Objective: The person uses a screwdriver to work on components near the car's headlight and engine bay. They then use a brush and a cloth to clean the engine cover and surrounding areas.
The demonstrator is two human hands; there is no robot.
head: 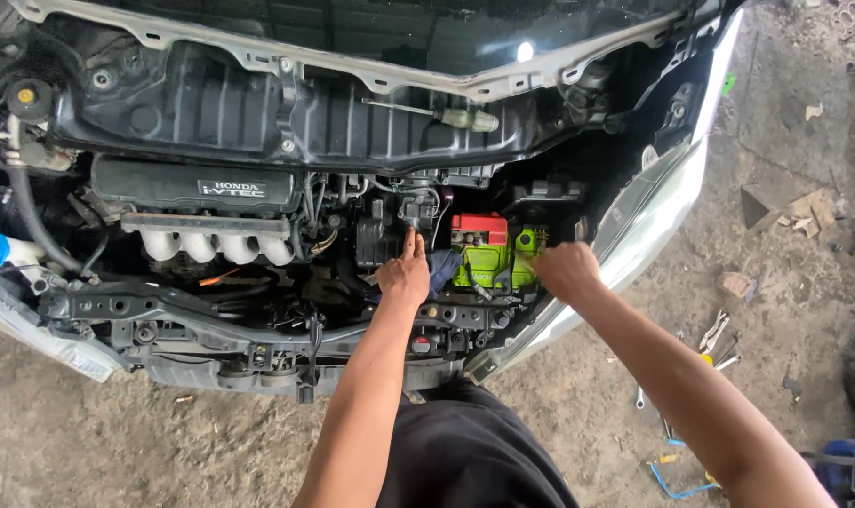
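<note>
Battery [488, 256] seated in engine bay, not lifted | left hand [406, 275] pointing finger, touching blue rag [443, 267] | right hand [565, 270] closed at battery edge; grip unclear

Left hand [405, 273] touches a black part; right hand [564, 270] rests on green battery [488, 259].

A single head-worn camera looks steeply down from standing height into a car's open engine bay [258, 235], facing the windscreen at the top edge, near enough that both forearms enter from the bottom edge; workshop floor [775, 310] flanks the right.
</note>
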